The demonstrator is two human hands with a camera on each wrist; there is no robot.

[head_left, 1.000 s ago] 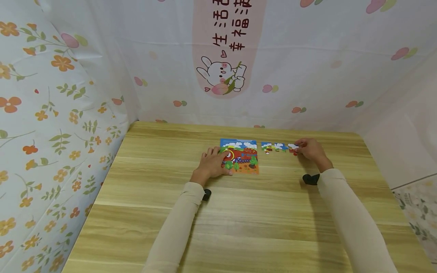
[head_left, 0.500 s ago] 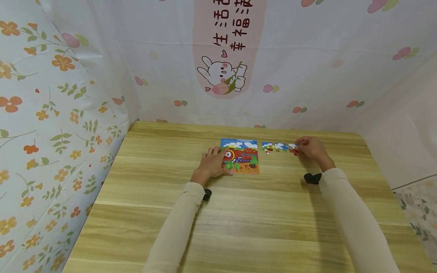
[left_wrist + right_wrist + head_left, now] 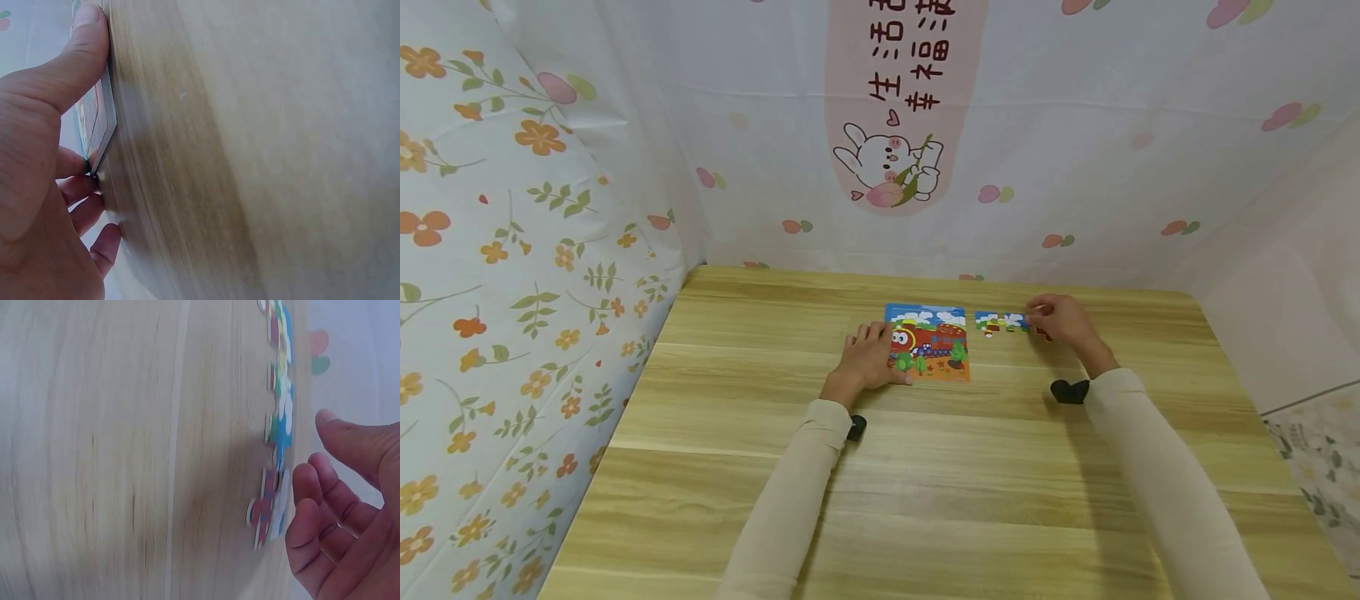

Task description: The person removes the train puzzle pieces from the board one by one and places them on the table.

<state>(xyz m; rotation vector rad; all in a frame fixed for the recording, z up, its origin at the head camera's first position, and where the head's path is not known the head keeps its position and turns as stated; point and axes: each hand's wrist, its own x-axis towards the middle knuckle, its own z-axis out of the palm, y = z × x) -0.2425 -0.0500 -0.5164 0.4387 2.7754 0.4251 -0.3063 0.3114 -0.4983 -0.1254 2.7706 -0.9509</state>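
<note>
A square jigsaw puzzle (image 3: 928, 346) with a red cartoon train lies flat on the wooden table. My left hand (image 3: 863, 360) holds its near-left corner; in the left wrist view the thumb (image 3: 90, 40) lies along one edge and the fingers bend at the other. To the right, joined puzzle pieces (image 3: 1000, 322) form a short strip of blue sky and white clouds. Over the strip's right end is my right hand (image 3: 1063, 323), partly covering a red-and-white piece (image 3: 269, 506). Its thumb and loosely bent fingers stand apart, with nothing between them in the right wrist view.
The wooden table (image 3: 925, 483) ends at the back against a white printed cloth (image 3: 760, 150). A floral cloth (image 3: 535, 333) hangs along the left side. Black wrist cameras sit below both hands, the right one (image 3: 1070, 392) close over the table.
My right hand has let go of the red-and-white piece at the strip's right end and shifted a little left along the strip. My left hand stays on the puzzle's corner.
</note>
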